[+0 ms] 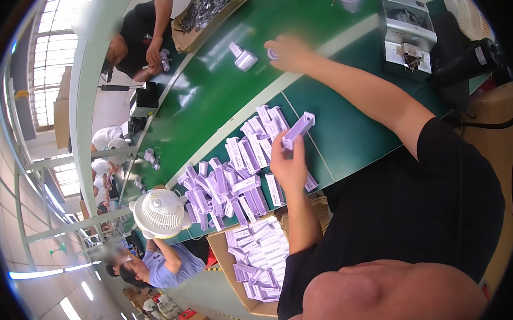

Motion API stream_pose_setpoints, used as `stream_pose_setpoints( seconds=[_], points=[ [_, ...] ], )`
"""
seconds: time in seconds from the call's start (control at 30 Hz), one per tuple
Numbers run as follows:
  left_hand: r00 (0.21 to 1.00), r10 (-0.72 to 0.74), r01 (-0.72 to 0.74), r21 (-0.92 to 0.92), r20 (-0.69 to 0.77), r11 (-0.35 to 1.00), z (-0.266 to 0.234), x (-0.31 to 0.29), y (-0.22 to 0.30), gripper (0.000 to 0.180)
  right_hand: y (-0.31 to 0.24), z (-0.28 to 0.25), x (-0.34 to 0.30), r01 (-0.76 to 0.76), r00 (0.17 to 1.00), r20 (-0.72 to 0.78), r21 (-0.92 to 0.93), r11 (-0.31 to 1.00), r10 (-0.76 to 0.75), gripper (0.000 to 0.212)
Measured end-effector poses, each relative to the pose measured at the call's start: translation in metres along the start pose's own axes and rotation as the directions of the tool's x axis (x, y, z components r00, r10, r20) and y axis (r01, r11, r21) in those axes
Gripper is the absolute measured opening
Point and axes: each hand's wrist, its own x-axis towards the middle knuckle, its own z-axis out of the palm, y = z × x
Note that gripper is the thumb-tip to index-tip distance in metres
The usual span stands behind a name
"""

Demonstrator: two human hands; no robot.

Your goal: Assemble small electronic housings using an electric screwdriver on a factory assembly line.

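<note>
My left hand pinches a pale purple plastic housing, a long hollow block, and holds it tilted above the green table. My right hand reaches out over the green belt with its fingers closed round a small whitish part with a round end; the rest of that part is hidden by the fingers. Close by on the belt lies a pale purple part with a wide rounded end. Beside my left hand spreads a heap of similar purple housings, some with white labels.
A carton full of housings stands below the table edge. A white fan is at the heap's far end. A grey-white machine stands at the right. Across the belt, a person in black works near a box of dark parts.
</note>
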Motion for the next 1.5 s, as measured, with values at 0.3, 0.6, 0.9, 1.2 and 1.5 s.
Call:
stream_pose_setpoints(
  seconds=[0.3, 0.6, 0.9, 1.2, 1.5],
  points=[
    [0.979, -0.161, 0.057, -0.598, -0.123, 0.800, -0.010, 0.005, -0.010, 0.036, -0.001, -0.097, -0.150, 0.288, 0.919, 0.105, 0.478, 0.830, -0.380, 0.042],
    [0.975, -0.214, 0.187, -0.704, 0.051, 0.685, 0.033, -0.006, -0.010, 0.050, 0.032, -0.124, -0.242, 0.289, 0.908, 0.130, 0.494, 0.820, -0.398, 0.037],
    [0.974, -0.221, 0.182, -0.777, 0.056, 0.603, 0.049, -0.026, -0.010, 0.058, 0.021, -0.101, -0.250, 0.355, 0.934, -0.159, 0.358, 0.864, -0.319, 0.016],
    [0.980, -0.192, 0.161, -0.792, 0.057, 0.589, 0.058, -0.031, -0.011, 0.060, 0.024, -0.103, -0.252, 0.388, 0.919, -0.205, 0.321, 0.864, -0.337, 0.017],
    [0.991, -0.136, 0.115, -0.631, 0.016, 0.767, 0.067, -0.037, 0.008, 0.056, 0.023, -0.102, -0.249, 0.354, 0.934, -0.193, 0.368, 0.860, -0.301, 0.016]
  ],
)
